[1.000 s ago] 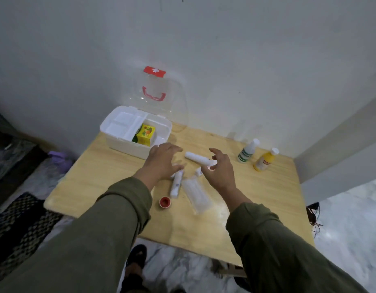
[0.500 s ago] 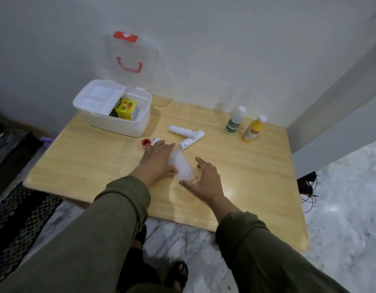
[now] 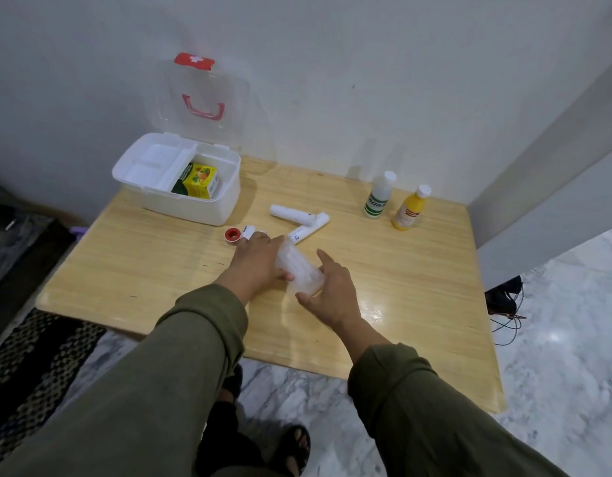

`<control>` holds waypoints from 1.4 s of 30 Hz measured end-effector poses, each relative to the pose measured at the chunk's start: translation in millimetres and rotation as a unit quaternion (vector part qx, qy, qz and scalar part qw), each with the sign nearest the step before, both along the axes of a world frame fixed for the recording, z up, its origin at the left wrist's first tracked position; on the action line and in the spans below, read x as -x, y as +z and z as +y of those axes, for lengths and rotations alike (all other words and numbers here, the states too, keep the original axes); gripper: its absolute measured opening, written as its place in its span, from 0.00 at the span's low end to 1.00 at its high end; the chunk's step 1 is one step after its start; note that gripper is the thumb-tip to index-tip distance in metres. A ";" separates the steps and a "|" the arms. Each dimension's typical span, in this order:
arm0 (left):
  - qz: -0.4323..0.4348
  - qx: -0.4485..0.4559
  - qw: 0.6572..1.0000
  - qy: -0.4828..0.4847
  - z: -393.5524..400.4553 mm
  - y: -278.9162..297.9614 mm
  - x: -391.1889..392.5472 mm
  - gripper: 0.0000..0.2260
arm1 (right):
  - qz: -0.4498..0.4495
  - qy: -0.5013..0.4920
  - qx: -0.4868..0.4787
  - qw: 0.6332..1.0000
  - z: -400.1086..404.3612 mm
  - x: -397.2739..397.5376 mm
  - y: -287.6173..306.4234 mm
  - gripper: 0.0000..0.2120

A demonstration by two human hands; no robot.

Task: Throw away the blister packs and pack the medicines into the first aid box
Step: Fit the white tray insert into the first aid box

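Done: one carton (image 3: pixel 198 179) in box (image 3: pixel 208 210), 10 o'clock | Now: your left hand (image 3: pixel 259 261) and right hand (image 3: pixel 332 290) cup clear pack (image 3: pixel 299 271) mid-table, fingers loose, not lifted | Left: pack unbinned; tubes (image 3: pixel 292 215), bottles (image 3: pixel 378 197) at 1 o'clock unpacked

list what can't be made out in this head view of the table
- Small white tube: mostly hidden by the left hand.
- Clear blister pack: blurred and see-through, so contents unreadable; grip unclear beside the right hand.
- Bottle labels: too small.
- First aid box: near wall hides its floor.
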State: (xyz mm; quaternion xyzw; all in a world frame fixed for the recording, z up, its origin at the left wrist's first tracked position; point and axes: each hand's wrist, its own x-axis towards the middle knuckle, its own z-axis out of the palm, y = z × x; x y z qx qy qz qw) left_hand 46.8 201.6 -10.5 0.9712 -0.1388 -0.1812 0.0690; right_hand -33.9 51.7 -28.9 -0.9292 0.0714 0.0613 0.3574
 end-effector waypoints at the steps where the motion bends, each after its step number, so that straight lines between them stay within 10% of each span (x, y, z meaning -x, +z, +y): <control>1: 0.002 0.012 1.000 0.012 -0.1 1.4 -1.4 0.39 | -0.015 -0.005 -0.015 1.000 -2.9 -0.8 4.1 0.44; 20: -0.089 0.304 0.937 0.145 67.8 112.4 -68.9 0.29 | -0.193 0.006 -0.137 0.972 41.5 -104.3 129.1 0.38; 31: -0.106 0.097 0.968 0.205 163.1 91.2 -105.5 0.41 | -0.148 0.017 -0.109 0.983 111.1 -154.6 110.8 0.39; 42: 0.002 0.089 0.961 0.263 203.6 56.7 -112.3 0.54 | -0.099 0.072 -0.030 0.992 132.9 -169.6 88.3 0.32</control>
